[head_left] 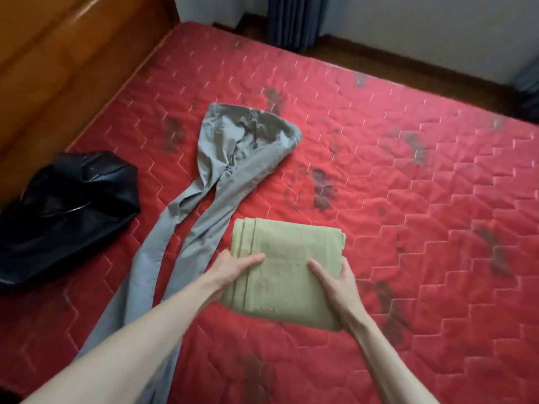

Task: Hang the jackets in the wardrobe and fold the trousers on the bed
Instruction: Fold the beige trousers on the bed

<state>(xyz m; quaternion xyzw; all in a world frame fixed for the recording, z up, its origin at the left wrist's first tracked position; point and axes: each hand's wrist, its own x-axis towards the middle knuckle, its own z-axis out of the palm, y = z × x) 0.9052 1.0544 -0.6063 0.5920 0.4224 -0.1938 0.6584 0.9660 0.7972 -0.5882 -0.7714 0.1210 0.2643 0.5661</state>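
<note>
On red quilted mattress (379, 170): folded olive-green trousers (287, 266) clasped at both edges, left hand (233, 272), right hand (335, 281), thumbs on top. Could unfold if lifted unevenly; unfolded grey trousers (221, 158) just left, may snag.

Right of the folded green trousers (284, 271) the red bed (423, 199) lies bare and open; leftward, grey trousers (215, 182) sprawl just beside them, a black jacket (67, 211) farther left

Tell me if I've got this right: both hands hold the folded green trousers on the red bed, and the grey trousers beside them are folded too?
Not quite. The head view shows the grey trousers lying unfolded, legs stretched out on the red bed. The rest holds: the left hand and right hand hold the folded green trousers.
</note>
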